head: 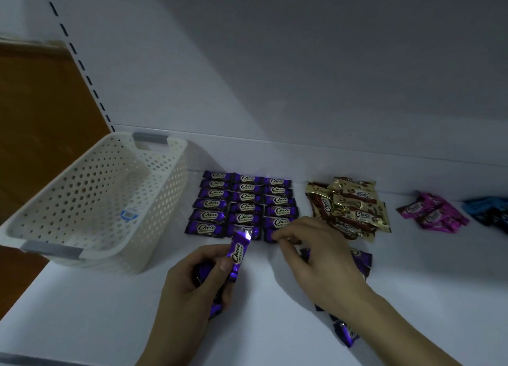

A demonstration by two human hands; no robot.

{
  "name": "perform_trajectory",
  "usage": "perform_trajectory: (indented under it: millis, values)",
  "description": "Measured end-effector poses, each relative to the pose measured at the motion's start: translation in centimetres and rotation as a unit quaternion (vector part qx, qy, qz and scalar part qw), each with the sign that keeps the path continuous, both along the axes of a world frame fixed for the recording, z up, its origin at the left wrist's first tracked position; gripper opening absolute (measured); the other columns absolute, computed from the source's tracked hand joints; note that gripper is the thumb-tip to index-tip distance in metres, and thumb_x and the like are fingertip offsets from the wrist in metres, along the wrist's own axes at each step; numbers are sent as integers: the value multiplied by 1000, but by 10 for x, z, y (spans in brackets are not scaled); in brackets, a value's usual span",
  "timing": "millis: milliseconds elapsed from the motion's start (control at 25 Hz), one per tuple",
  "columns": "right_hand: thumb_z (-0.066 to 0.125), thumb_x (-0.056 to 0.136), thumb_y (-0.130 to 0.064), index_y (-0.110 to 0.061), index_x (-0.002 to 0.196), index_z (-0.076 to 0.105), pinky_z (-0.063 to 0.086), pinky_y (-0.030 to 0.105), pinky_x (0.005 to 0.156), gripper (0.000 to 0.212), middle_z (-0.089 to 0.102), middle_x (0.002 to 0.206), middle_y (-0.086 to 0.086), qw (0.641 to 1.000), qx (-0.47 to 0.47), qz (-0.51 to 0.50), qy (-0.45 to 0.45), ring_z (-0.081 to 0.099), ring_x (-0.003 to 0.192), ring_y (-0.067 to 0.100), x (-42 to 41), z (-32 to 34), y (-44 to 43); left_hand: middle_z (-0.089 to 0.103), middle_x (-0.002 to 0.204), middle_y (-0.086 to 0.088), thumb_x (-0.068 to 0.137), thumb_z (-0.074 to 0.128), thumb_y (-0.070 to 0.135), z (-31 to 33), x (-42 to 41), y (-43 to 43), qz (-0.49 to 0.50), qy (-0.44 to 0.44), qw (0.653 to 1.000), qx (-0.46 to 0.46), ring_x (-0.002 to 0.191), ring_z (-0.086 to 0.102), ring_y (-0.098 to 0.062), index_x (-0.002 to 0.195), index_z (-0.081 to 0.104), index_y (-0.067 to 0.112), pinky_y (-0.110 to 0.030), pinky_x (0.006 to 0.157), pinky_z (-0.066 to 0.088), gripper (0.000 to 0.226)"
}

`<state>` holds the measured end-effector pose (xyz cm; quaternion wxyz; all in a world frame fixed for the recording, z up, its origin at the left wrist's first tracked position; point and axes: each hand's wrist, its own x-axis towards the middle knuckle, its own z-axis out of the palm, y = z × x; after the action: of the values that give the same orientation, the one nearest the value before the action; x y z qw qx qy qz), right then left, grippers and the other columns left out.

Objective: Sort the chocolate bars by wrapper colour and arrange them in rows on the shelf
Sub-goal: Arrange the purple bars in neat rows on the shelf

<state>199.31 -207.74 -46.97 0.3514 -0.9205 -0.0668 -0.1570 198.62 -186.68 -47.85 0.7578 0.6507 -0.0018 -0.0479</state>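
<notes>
1. The purple bar I'm tracking is pinched between the thumb and fingers of the left hand, which also clamps a bunch of further purple wrappers in its palm.
2. Its long axis runs near-to-far, and its far tip reaches the near edge of the purple rows, at the middle column. The laid bars lie left-to-right, so I judge it needs a quarter turn before it goes down.
3. The left hand is the nearer one to the left and middle columns.
4. The right hand has its fingers curled down on the nearest bar of the right column. I cannot tell whether they pinch or only press.
5. Loose purple bars lie under that forearm.
6. Further right on the shelf sit a gold pile, a pink pile and a blue pile.
7. A white basket stands at the left.
</notes>
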Motion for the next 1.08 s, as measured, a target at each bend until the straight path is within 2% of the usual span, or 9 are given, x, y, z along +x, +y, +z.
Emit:
perform_trajectory:
  millis: [120,320,400,520,600,680,880,960,1080]
  values:
    - [72,91,-22,-36,106,69,52,21,74,21,72,92,-16,960,232,63,142,68,88,6,-4,23,34,53,54,-15,87,71,11,-1,1,1,-8,-9,1000,20,46,44,-21,86,77,19,-27,44,36,10]
    - [75,87,-8,-34,101,68,58,33,78,31,73,91,-7,937,309,54,153,70,83,16,2,9,48,40,56,-13,79,75,12,1,-1,8,38,49,993,-97,46,31,-16,88,68,11,-24,43,26,11]
    - [75,85,-7,-31,98,69,57,34,80,28,72,93,-8,950,269,69,145,69,84,15,2,-1,48,41,59,-9,58,80,13,-2,1,25,40,131,963,-234,45,36,-18,91,68,7,-24,40,34,35]
    - [76,80,0,-24,95,73,54,25,78,28,66,94,-12,991,64,115,8,64,86,6,1,-17,55,56,83,-16,40,67,-4,-1,-1,45,-50,156,888,-429,67,59,-27,102,69,6,-42,56,51,64]
    - [75,79,0,-18,100,75,52,30,75,28,63,95,-6,984,-75,150,-65,60,87,13,0,-26,60,57,81,-16,18,75,-8,-2,-7,52,9,182,903,-389,64,61,-26,99,66,6,-38,50,50,82]
    - [75,82,-7,-19,105,75,51,35,75,25,61,97,-5,975,-123,173,-73,58,89,17,-3,-29,63,62,82,-15,6,88,-6,3,-16,57,53,206,916,-341,63,64,-25,102,65,6,-34,48,52,99]
    - [64,90,-15,-21,100,71,50,26,81,13,63,100,-13,996,-5,78,-45,60,94,4,-8,-9,50,75,101,-15,19,99,2,9,-23,62,96,235,924,-285,81,76,-22,98,80,7,-29,60,61,81]
    - [62,91,-16,-22,102,70,49,27,85,15,61,105,-12,988,-65,140,-23,58,99,6,-10,-10,53,77,101,-15,29,100,6,10,-23,60,109,237,929,-262,84,77,-19,97,80,6,-25,58,59,70]
    - [58,95,-15,-21,114,68,49,31,88,23,59,114,-10,969,-140,204,-9,57,107,12,-11,-19,61,78,93,-13,68,69,7,19,-19,52,118,248,932,-237,76,76,-14,91,81,6,-20,56,59,26]
